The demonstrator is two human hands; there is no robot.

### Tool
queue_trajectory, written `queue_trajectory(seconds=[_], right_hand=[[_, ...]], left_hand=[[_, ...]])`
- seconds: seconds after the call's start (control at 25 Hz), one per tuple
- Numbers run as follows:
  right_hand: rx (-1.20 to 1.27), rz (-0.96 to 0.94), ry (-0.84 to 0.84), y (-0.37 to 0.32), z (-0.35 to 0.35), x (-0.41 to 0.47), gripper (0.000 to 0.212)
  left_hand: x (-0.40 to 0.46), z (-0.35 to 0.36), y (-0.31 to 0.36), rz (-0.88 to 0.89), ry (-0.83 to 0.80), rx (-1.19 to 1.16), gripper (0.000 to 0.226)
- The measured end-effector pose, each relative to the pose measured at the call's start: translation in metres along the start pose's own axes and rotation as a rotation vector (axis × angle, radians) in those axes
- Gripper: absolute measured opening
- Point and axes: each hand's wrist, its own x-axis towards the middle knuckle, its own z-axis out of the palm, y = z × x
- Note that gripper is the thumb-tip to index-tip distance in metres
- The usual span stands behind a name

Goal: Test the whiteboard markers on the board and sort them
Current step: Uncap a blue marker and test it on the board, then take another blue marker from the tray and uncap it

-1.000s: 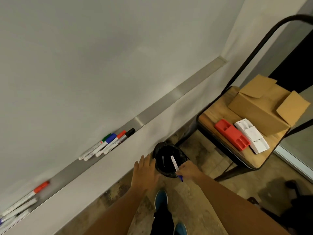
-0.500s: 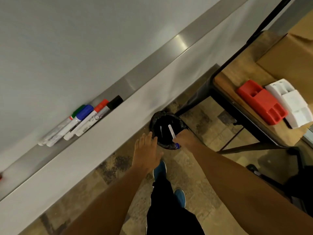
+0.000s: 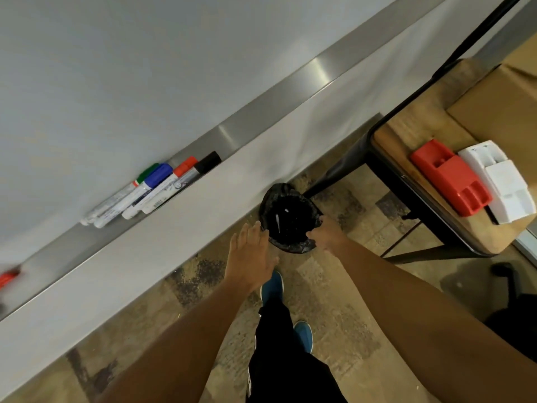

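Note:
A small bin lined with a black bag (image 3: 302,248) stands on the floor below the whiteboard (image 3: 145,68). Pale marker barrels (image 3: 277,222) lie inside it. My right hand (image 3: 327,232) hovers at the bin's right rim, fingers loose, with nothing visible in it. At the left rim my left hand (image 3: 250,254) is flat and spread. Several capped markers lie together on the metal ledge (image 3: 261,123): green (image 3: 146,172), blue (image 3: 158,175), red (image 3: 184,166), black (image 3: 207,162). Another red cap (image 3: 8,278) shows blurred at the far left.
A wooden side table (image 3: 406,132) with a black metal frame stands right of the bin, bearing a red holder (image 3: 449,177), a white holder (image 3: 499,181) and a cardboard box (image 3: 502,109). My blue shoes (image 3: 273,286) are on the tiled floor.
The blue-capped marker that my right hand held over the bin is gone from the hand. The camera has tilted down and closer to the bin.

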Motion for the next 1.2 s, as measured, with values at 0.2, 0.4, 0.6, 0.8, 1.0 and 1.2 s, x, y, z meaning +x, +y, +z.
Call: queue_trajectory(seconds=[0.2,0.4,0.6,0.8,1.0,1.2], right_hand=[[-0.027,-0.092,-0.073,-0.035,-0.008,-0.061,0.051],[-0.085,-0.237,-0.176,-0.072,0.000,-0.123,0.044],[-0.052,-0.390,-0.201,-0.113,0.002,-0.183,0.033],[-0.142,-0.665,-0.085,-0.159,0.007,-0.218,0.024],[-0.292,-0.862,0.023,-0.197,0.024,-0.234,0.023],[-0.539,-1.025,0.113,-0.224,0.037,-0.230,0.017]], left_hand=[[-0.023,-0.054,0.011,-0.029,0.082,0.003,0.069],[-0.053,-0.104,0.008,-0.127,0.132,-0.024,0.068],[-0.079,-0.148,-0.004,-0.227,0.212,-0.056,0.068],[-0.112,-0.176,-0.016,-0.323,0.284,-0.166,0.070],[-0.138,-0.185,-0.038,-0.378,0.321,-0.197,0.068],[-0.153,-0.195,-0.067,-0.404,0.389,-0.169,0.064]])
